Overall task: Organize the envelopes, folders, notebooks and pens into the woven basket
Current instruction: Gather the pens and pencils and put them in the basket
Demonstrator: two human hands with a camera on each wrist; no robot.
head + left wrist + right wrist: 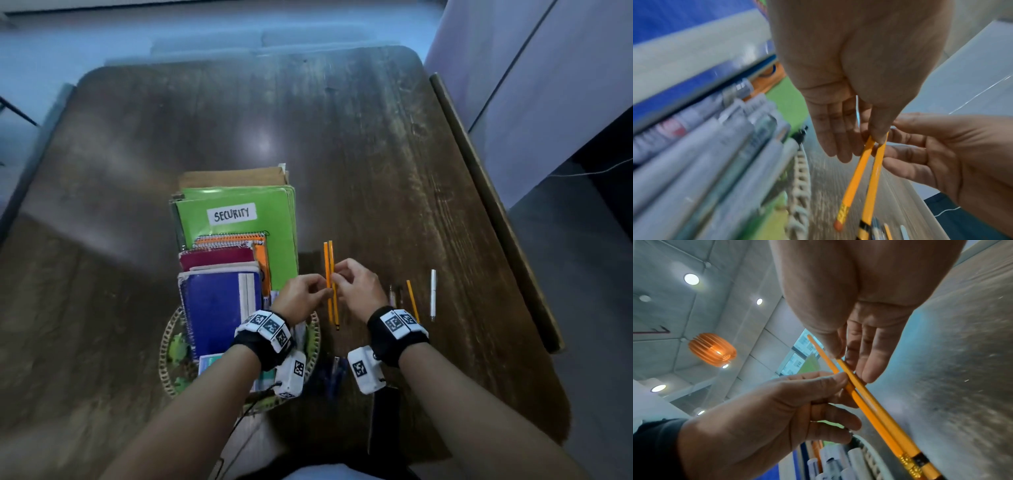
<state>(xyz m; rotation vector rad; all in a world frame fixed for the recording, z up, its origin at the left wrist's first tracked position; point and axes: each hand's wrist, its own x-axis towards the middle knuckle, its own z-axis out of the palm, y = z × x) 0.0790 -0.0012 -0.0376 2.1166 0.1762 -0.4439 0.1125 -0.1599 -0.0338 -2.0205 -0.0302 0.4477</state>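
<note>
Two orange pencils (pixel 329 260) (pixel 857 175) (pixel 879 418) are held side by side above the table, just right of the woven basket (pixel 168 346). My left hand (pixel 322 291) pinches them from the left and my right hand (pixel 337 274) pinches them from the right, at mid-length. The basket holds upright a brown envelope (pixel 233 178), a green folder (pixel 239 209) labelled SECURITY, spiral notebooks and a blue notebook (pixel 215 308). In the left wrist view, the basket rim (pixel 801 178) is beside the pencils' eraser ends.
On the wooden table (pixel 342 137) to the right lie an orange pencil (pixel 412 301), a white pen (pixel 433 294) and dark pens (pixel 394 294). Blue pens (pixel 335 373) lie between my wrists. A dark flat object (pixel 383 421) sits at the near edge.
</note>
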